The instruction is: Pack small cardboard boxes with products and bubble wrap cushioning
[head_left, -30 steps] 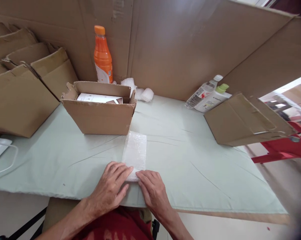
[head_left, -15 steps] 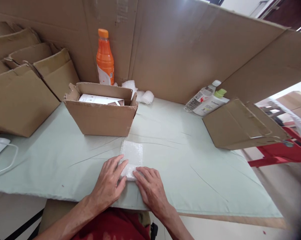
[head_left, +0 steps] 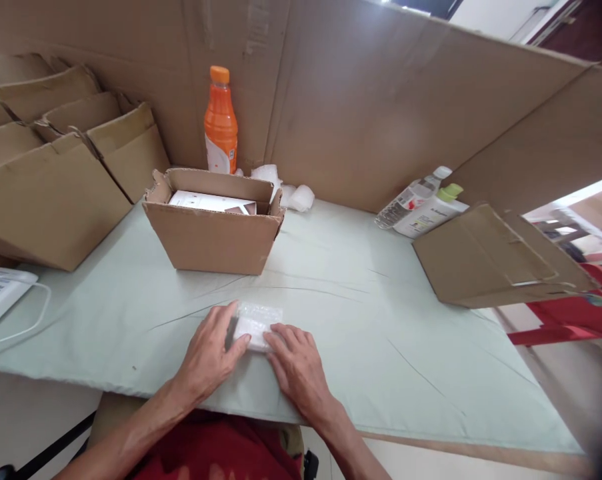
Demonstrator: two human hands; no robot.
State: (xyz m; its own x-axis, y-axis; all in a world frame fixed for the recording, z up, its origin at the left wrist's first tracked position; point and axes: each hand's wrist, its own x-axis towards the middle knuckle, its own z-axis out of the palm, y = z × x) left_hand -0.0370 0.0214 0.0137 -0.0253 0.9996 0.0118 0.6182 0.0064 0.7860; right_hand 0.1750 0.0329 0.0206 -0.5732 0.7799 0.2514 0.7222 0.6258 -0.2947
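Observation:
A small white bubble-wrap bundle (head_left: 253,333) lies on the pale green tabletop in front of me, with a flat flap of clear bubble wrap (head_left: 263,312) along its far side. My left hand (head_left: 208,350) grips its left side, the thumb at the near edge and the fingers along the side. At the near right corner, my right hand (head_left: 298,363) has its thumb and bent fingers on the bundle. What lies inside the wrap, if anything, is hidden.
Behind the bundle stands an open cardboard box (head_left: 213,243) holding white boxes. An orange bottle (head_left: 221,127) and crumpled bubble wrap (head_left: 298,198) are beyond it. Cardboard bins (head_left: 45,200) stand left; a clear bottle (head_left: 405,203), white bottle (head_left: 431,215) and tilted carton (head_left: 485,257) are right.
The loose flap beyond the bundle has become shorter, and the bundle has turned over away from me with both hands on it. The whole view has shifted slightly.

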